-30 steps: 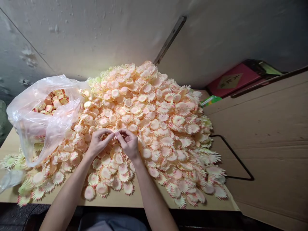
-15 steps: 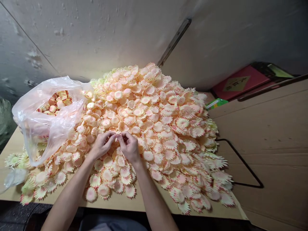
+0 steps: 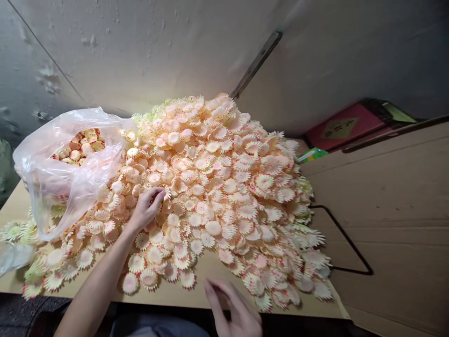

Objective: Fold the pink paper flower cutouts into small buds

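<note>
My left hand (image 3: 149,206) is closed in a pinch over the pile, holding a small cream petal disc (image 3: 167,193) with a notched edge at thumb and fingertips. Below, at the table's front edge, my right hand (image 3: 233,306) is apart from the pile. Its fingers are curved and smeared by motion, so whether the tips touch or hold anything is not clear. A large heap of similar fringed petal discs (image 3: 229,187), cream with pink tips, spreads around the left hand.
A translucent plastic bag (image 3: 70,180) at the left holds small petal bundles (image 3: 87,146). Light wood shows on the table (image 3: 164,299). Cardboard (image 3: 393,210) with a black wire loop (image 3: 345,234) stands at right, a red box (image 3: 345,126) behind it. A wall (image 3: 140,56) rises behind.
My right hand has left the left hand and moved down and right toward the table's front edge. My left hand stays nearly in place, the petal disc in its fingertips. The view has shifted slightly.
</note>
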The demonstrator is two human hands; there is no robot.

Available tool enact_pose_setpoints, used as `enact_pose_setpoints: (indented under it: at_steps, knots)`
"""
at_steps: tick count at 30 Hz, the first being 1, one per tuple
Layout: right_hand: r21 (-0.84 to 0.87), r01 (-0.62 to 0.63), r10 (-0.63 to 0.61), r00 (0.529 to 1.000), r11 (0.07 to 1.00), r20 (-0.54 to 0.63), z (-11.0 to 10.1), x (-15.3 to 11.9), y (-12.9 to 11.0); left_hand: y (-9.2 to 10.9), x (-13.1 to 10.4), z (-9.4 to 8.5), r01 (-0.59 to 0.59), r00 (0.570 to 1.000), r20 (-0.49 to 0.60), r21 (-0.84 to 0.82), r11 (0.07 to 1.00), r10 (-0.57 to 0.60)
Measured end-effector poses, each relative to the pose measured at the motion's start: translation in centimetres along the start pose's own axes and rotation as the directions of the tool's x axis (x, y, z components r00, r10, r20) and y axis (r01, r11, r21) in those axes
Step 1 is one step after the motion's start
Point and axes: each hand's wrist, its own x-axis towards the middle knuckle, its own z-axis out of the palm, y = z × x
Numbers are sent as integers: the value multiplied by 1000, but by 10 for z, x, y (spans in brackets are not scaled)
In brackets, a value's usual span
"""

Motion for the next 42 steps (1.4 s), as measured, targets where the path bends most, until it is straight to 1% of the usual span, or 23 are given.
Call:
enact_pose_setpoints:
  at_steps: [2,4,5,7,9,10,11,14,17,19,21,23,25,26,30,34,37,42]
  knots:
    - [79,-56,52,998,995,45,16,34,1,0,0,0,-8,1000,-8,5,1000,8]
    - [186,-132,120,990,974,71,38,79,-1,1,0,-1,-23,1000,-16,9,1000,23]
    - [259,-176,153,982,950,109,51,103,-1,2,1,-1,-33,999,-11,8,999,33]
    - [343,-215,160,970,914,181,76,143,1,3,1,-1,-59,998,-2,1,998,59]
    - [441,-238,138,959,866,247,95,170,8,3,2,-1,-74,997,-20,-12,997,74]
    - [497,-263,125,947,827,294,101,178,12,3,3,-1,-74,996,-42,-18,997,73]
    - [536,-290,130,940,793,315,105,182,17,3,3,0,-70,995,-69,-22,997,68]
    - [604,-378,215,921,702,325,108,180,30,3,3,0,-58,990,-130,-8,998,56]
    - [643,-418,285,909,642,306,107,175,37,5,3,0,-87,982,-162,59,994,95]
    - [632,-416,304,909,653,284,107,174,38,6,4,-1,-116,973,-188,107,987,135]
    - [605,-394,303,919,692,252,108,174,38,6,4,-2,-140,967,-198,118,983,161]
    - [584,-355,282,935,730,216,110,175,36,5,4,-2,-147,973,-166,79,986,158]
    - [576,-323,261,947,751,190,111,175,35,2,3,-2,-131,985,-112,33,991,134]
    - [574,-318,252,948,755,193,110,174,34,1,3,-2,-119,988,-95,16,993,120]
    - [577,-321,226,946,751,233,108,173,30,-3,2,-2,-101,991,-88,-37,994,98]
    - [596,-292,219,956,748,194,108,173,30,0,3,-3,-98,994,-52,-26,995,96]
    - [611,-282,201,959,740,200,109,173,31,3,2,-4,-99,995,-15,-12,995,99]
    - [619,-259,155,964,742,218,106,173,30,4,3,-5,-129,991,-40,8,992,129]
